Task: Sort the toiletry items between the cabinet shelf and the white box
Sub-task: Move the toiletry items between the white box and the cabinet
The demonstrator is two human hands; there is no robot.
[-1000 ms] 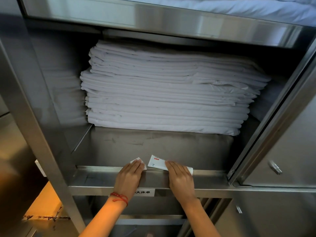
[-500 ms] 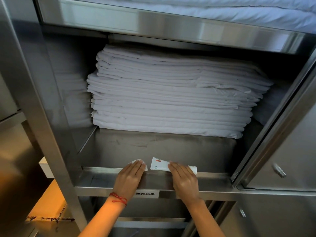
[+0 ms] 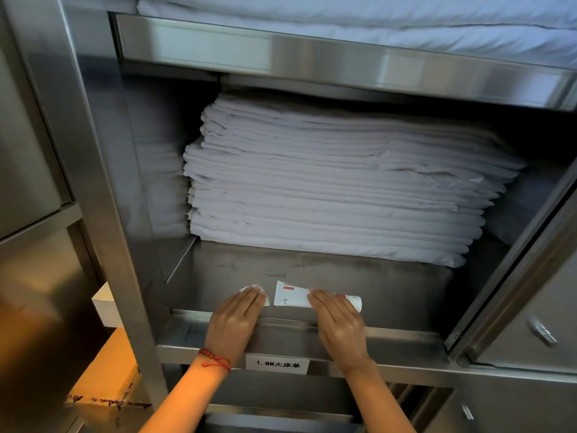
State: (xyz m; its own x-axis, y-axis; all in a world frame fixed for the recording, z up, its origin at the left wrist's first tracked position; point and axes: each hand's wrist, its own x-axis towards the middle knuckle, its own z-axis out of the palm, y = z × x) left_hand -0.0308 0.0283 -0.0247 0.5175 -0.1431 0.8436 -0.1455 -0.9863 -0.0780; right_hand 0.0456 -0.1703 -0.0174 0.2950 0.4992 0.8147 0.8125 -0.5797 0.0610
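A white toothpaste tube with a red mark lies on the steel cabinet shelf, just behind the shelf's front lip. My right hand lies flat on it, straight fingers covering its middle. To the left, a small white packet pokes out from under the straight fingers of my left hand, which wears a red bead bracelet. A corner of the white box shows at the left, behind the cabinet post.
A tall stack of folded white sheets fills the back of the shelf. More white bedding lies on the shelf above. A label is stuck on the front lip. A cardboard box sits low at the left. A cabinet door stands at the right.
Both hands have stayed on the two items at the shelf's front. The camera has shifted to the left and slightly down, so the cabinet appears further right in view.
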